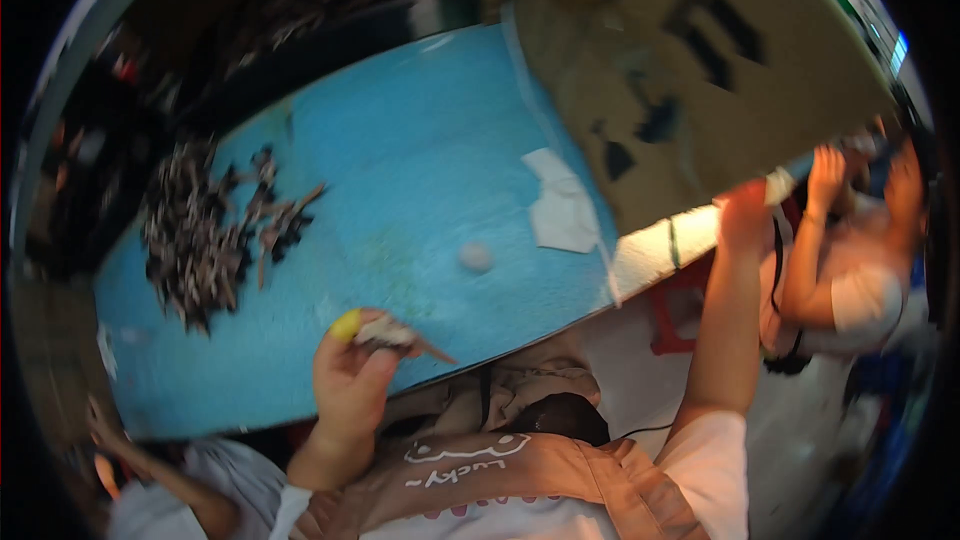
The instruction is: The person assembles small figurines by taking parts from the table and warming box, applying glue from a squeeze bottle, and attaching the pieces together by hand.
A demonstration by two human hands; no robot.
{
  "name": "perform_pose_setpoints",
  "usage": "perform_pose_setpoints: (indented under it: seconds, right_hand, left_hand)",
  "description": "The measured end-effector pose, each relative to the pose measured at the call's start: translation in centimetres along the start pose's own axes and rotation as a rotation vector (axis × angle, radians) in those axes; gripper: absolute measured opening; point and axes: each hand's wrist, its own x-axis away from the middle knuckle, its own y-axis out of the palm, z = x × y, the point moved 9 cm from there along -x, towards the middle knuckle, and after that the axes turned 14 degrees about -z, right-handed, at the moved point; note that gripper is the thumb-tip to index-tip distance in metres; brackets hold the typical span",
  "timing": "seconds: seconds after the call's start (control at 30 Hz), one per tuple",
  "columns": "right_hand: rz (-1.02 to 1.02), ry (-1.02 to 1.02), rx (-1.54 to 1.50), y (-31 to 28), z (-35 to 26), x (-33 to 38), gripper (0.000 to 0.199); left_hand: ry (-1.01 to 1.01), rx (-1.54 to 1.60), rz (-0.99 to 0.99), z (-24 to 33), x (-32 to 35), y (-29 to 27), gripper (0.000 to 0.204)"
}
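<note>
While a whole dark heap sits on the tabletop, the left grip pinches one greyish piece, so plenty looks undone; right grip is too blurry to tell.

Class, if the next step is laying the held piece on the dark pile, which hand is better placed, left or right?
Probably the left hand: it holds the small piece and is nearer the dark pile. The right hand is far off to the right, near the cardboard box.
</note>
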Motion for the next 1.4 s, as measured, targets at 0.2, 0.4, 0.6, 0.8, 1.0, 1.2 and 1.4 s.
perform_pose_setpoints:
  seconds: [0.2,0.4,0.6,0.8,1.0,1.2,1.4]
  right_hand:
    - [-0.253,-0.062,0.108,17.0,-6.8,12.5,0.020]
    - [-0.533,0.315,-0.006,25.9,-0.8,15.0,0.022]
    - [-0.694,-0.066,0.277,28.6,-2.5,13.3,0.019]
    - [-0.739,0.009,0.390,28.5,-1.5,14.2,0.022]
    - [-0.751,-0.119,0.613,28.5,-2.3,13.3,0.023]
    - [-0.820,-0.195,0.685,28.7,-2.4,13.3,0.026]
    - [-0.788,-0.137,0.722,28.5,-2.1,13.4,0.026]
  left_hand:
    - [-0.116,0.144,-0.148,-1.1,-1.6,1.9,0.032]
    - [-0.058,-0.242,-0.160,-0.7,-0.3,1.1,0.030]
    - [-0.010,-0.360,-0.124,-0.3,0.4,0.8,0.029]
    - [0.027,-0.417,-0.151,-0.3,-0.1,0.7,0.030]
    - [0.044,-0.553,-0.171,-0.1,-0.4,0.9,0.031]
    - [0.086,-0.632,-0.179,0.3,-0.6,1.1,0.032]
    - [0.079,-0.664,-0.165,0.3,-0.7,1.3,0.031]
